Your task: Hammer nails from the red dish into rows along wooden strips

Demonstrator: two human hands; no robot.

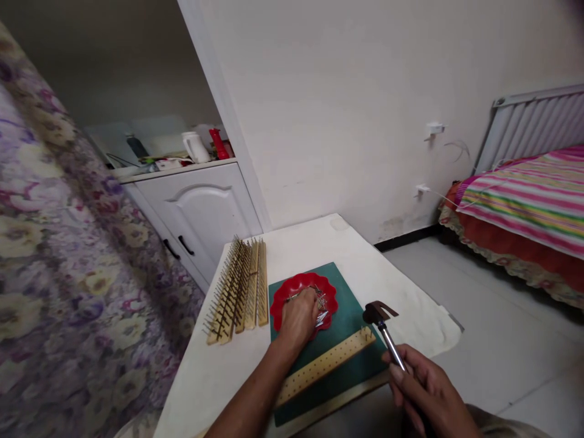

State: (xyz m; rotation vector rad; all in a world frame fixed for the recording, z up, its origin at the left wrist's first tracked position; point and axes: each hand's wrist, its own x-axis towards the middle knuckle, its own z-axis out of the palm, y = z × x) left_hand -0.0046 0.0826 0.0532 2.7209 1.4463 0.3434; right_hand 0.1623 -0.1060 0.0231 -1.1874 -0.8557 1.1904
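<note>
My left hand (298, 313) reaches down into a red scalloped bowl (286, 287) that holds loose nails (323, 317). Its fingers are curled and closed; their tips and whatever they hold are hidden. In my right hand (422, 383) is a claw hammer (387, 337), gripped by the handle with its head raised beyond the table's right side. Between the two hands lies a wooden strip (326, 365) with rows of small holes. A few nails (366, 331) stand in its far right end. Bowl and strip both rest on a green mat (353, 304).
Several wooden strips (250, 292) bristling with upright nails lie at the left on the cloth-covered table (314, 243). A floral curtain (91, 292) hangs at the left, before a white cabinet (205, 213). Against the wall at the right stands a bed (529, 194).
</note>
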